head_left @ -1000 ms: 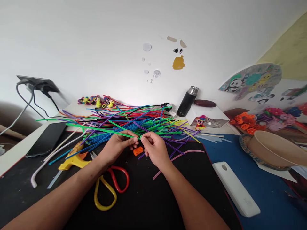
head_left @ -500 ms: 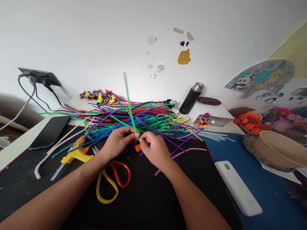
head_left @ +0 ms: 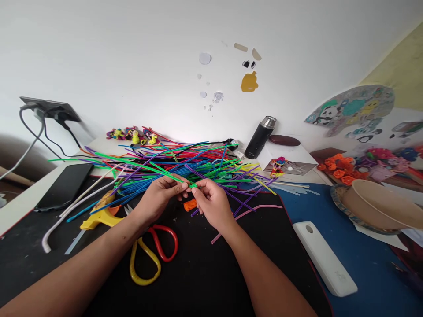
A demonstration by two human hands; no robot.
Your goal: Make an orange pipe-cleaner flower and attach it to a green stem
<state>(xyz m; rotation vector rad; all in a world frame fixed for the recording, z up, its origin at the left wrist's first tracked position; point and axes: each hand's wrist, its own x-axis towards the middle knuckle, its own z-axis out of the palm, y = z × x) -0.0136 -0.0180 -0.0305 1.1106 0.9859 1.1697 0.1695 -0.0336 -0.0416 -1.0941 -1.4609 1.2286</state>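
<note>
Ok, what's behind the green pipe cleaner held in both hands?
Behind the green pipe cleaner lies a pile of pipe cleaners, with blue, green and purple ones visible. Whatever the left hand and right hand cover there can't be seen.

To your left, a dark phone; ahead, a silver-topped black flask; to your right, a beige bowl.

No lettering is showing legibly. The black flask and the white device are bearing marks too small to read.
</note>
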